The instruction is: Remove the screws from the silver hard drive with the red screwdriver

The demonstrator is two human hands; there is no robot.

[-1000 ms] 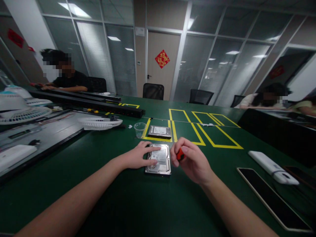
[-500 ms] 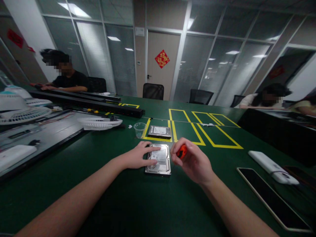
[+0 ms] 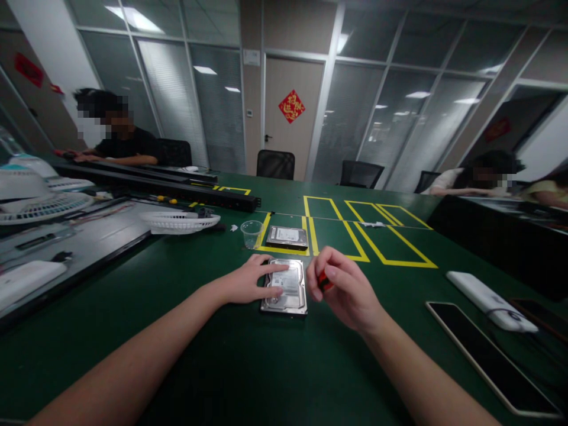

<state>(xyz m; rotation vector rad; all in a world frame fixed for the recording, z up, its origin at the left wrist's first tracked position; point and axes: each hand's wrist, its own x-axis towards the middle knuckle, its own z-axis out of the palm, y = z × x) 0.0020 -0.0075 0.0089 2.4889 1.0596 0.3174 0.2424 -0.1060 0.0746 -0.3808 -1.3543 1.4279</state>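
Note:
A silver hard drive [image 3: 290,288] lies label up on the green table in front of me. My left hand [image 3: 246,279] rests on its left side, thumb and index finger stretched apart across the top cover. At the drive's right edge, my right hand [image 3: 344,287] is closed around a red and black screwdriver handle [image 3: 325,280]. Only the handle's end shows between thumb and fingers; the shaft is hidden. Just behind the drive lies a second hard drive [image 3: 287,236], inside a yellow taped outline. Left of that one stands a clear plastic cup [image 3: 252,234].
On the right are a phone [image 3: 488,358] and a white power bank [image 3: 491,300] with a cable. White fan parts [image 3: 180,221] and a flat grey panel [image 3: 102,231] occupy the left. Yellow tape outlines [image 3: 406,262] mark the table. Other people sit at both sides.
My right hand's fingers have turned around the screwdriver handle, and less of its red end shows. My left hand and the drive have stayed in place.

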